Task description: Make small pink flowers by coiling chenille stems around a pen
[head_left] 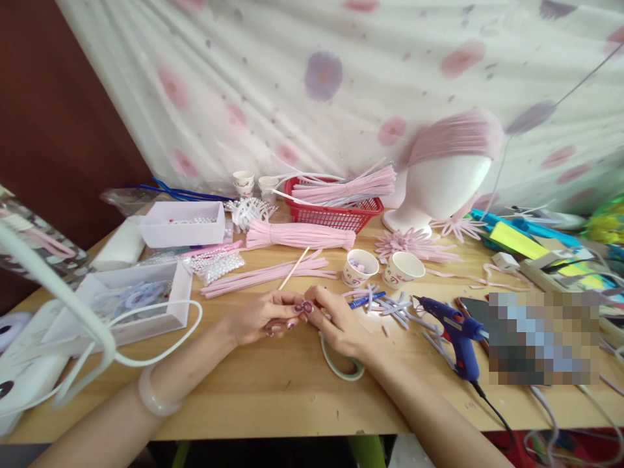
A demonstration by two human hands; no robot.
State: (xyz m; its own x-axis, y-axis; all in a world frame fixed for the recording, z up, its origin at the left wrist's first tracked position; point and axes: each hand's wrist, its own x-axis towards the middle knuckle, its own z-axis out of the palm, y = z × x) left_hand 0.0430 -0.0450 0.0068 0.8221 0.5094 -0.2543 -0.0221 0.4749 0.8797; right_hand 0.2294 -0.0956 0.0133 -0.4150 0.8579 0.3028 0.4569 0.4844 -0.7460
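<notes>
Forearms (199,364), two, bare, entering from the near edge; pale bangle (152,398) on the left one. Left hand (266,316) and right hand (337,318): fingers curled, fingertips meeting above the middle of the wooden table (273,396); whether they pinch something small cannot be told. Thin pale stick (294,268): slanting up just beyond the left hand, lower end at its knuckles; held or lying loose, unclear. Pale ring (358,372): on the table, partly beneath the right hand. Blue pen (361,301): just beyond the right hand, beside cut lilac pieces (397,310). Paper cups, two: one with small pieces inside (358,276), another to its right (397,276). Blue glue gun (458,335): right, nozzle pointing left. White boxes, two: left, one near (141,333), one farther (182,235). Pink stem bundle (299,235): far, before a red basket (322,215). White head form (436,185): far right, pink band (455,138) around it.
</notes>
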